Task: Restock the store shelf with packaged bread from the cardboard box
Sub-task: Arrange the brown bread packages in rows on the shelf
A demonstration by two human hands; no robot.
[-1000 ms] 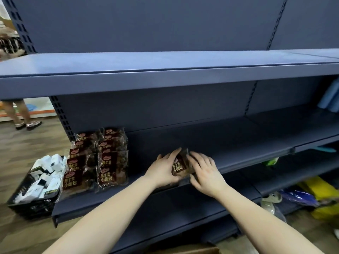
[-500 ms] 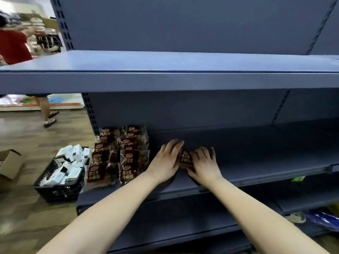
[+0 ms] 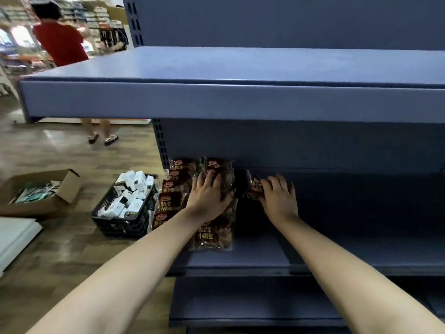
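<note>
Dark brown bread packages [image 3: 212, 235] with gold lettering, blue-grey shelf [image 3: 240, 259], black crate [image 3: 120, 222].

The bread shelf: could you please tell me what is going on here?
A person is restocking the shelf with bread. The left hand rests flat on the stocked packs at the shelf's left end. The right hand holds one more pack just right of them, deep on the shelf. A crate of white boxes stands on the floor nearby.
</note>
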